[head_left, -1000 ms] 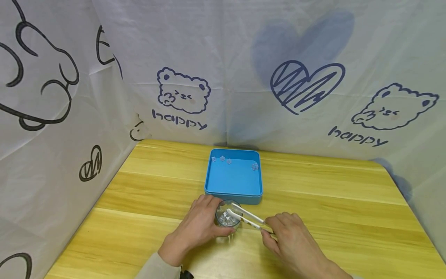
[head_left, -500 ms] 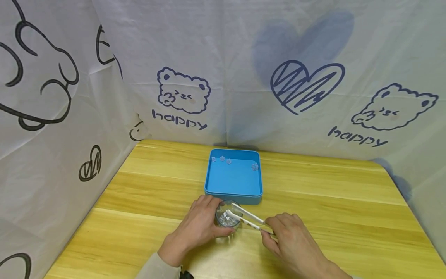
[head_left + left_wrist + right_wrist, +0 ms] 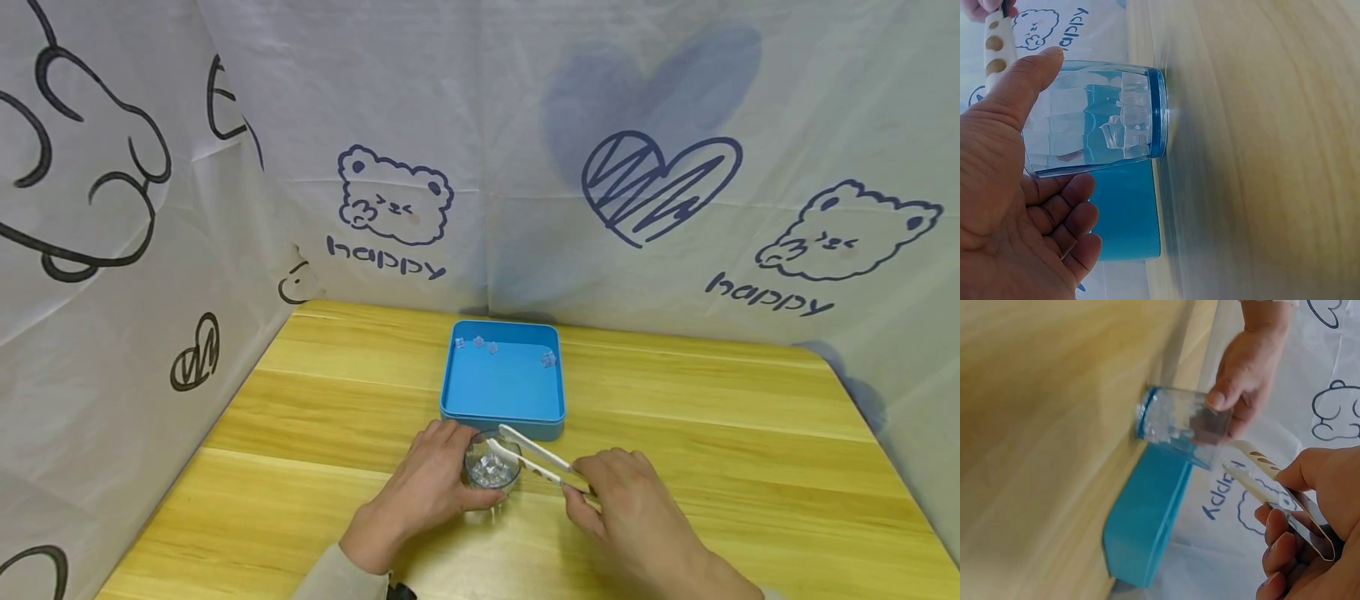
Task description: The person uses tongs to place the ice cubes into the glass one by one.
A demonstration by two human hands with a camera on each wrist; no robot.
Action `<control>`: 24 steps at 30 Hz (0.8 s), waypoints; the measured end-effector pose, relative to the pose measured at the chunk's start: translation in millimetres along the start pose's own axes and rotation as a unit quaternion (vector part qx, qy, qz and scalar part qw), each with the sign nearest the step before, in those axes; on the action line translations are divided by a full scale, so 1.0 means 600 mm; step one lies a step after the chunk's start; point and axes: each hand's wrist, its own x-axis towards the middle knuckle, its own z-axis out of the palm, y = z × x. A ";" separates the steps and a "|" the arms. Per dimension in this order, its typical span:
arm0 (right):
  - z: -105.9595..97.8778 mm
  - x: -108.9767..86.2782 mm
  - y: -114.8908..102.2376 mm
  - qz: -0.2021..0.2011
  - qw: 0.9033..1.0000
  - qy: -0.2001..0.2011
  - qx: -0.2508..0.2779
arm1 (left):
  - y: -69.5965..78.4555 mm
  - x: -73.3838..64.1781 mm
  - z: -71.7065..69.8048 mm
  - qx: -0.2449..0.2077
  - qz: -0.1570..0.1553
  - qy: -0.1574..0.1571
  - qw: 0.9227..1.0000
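Note:
A clear drinking glass (image 3: pixel 480 488) stands on the table close in front of the blue box. My left hand (image 3: pixel 423 483) holds it, thumb on the near side and fingers at the far side. Several clear ice-like cubes (image 3: pixel 1129 128) lie at the bottom of the glass. My right hand (image 3: pixel 630 508) grips a pair of tongs (image 3: pixel 536 448) with white ends and a metal handle. The parted tips are over the glass's mouth, and no cube shows between them. In the right wrist view the metal handle (image 3: pixel 1310 534) runs between thumb and fingers.
The open blue box (image 3: pixel 502 383) sits on the wooden table (image 3: pixel 720 433) just behind the glass. Inside, several clear cubes (image 3: pixel 548 358) lie along its far side. A white cloth (image 3: pixel 495 167) with drawings hangs behind the table and at its left.
The tongs' tips have risen from inside the glass to around its rim, with the right hand shifting slightly. My left hand and the glass have stayed in place.

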 end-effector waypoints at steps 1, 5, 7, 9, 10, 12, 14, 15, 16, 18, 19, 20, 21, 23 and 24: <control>-0.002 0.005 0.003 0.002 1.000 0.003 -0.002 | 0.000 0.000 0.000 -0.001 -0.001 0.000 1.000; -0.008 0.028 0.019 0.017 1.000 0.012 -0.011 | 0.000 0.001 -0.001 -0.007 -0.004 -0.002 1.000; -0.008 0.041 0.030 0.034 0.999 0.009 -0.018 | 0.000 0.001 -0.001 -0.008 -0.007 -0.005 1.000; -0.006 0.053 0.040 0.055 0.998 0.000 -0.023 | 0.000 0.000 -0.001 -0.007 -0.009 -0.007 1.000; -0.005 0.058 0.045 0.065 0.998 -0.007 -0.025 | 0.001 0.000 -0.001 -0.007 -0.009 -0.007 1.000; 0.001 0.068 0.054 0.083 0.996 -0.022 -0.032 | 0.001 0.000 -0.001 -0.007 -0.009 -0.008 1.000; 0.008 0.078 0.063 0.093 0.994 -0.035 -0.043 | 0.000 0.000 -0.001 -0.007 -0.009 -0.008 1.000; 0.012 0.082 0.067 0.097 0.993 -0.042 -0.051 | 0.000 0.000 0.000 -0.007 -0.009 -0.009 1.000; 0.017 0.087 0.072 0.098 0.992 -0.048 -0.059 | 0.000 0.000 0.000 -0.007 -0.009 -0.009 1.000; 0.026 0.096 0.081 0.101 0.990 -0.059 -0.080 | 0.000 0.000 0.000 -0.009 -0.008 -0.009 1.000; 0.030 0.101 0.085 0.103 0.988 -0.065 -0.090 | 0.000 0.000 0.000 -0.010 -0.008 -0.009 1.000; 0.035 0.106 0.089 0.106 0.987 -0.070 -0.099 | 0.000 -0.001 0.000 -0.010 -0.008 -0.009 1.000; 0.040 0.111 0.093 0.108 0.986 -0.074 -0.106 | 0.000 -0.001 0.000 -0.011 -0.008 -0.010 1.000; 0.049 0.122 0.100 0.111 0.983 -0.080 -0.124 | -0.001 -0.001 0.000 -0.012 -0.005 -0.008 1.000; 0.053 0.128 0.103 0.111 0.982 -0.082 -0.132 | -0.001 -0.001 -0.001 -0.012 -0.005 -0.008 1.000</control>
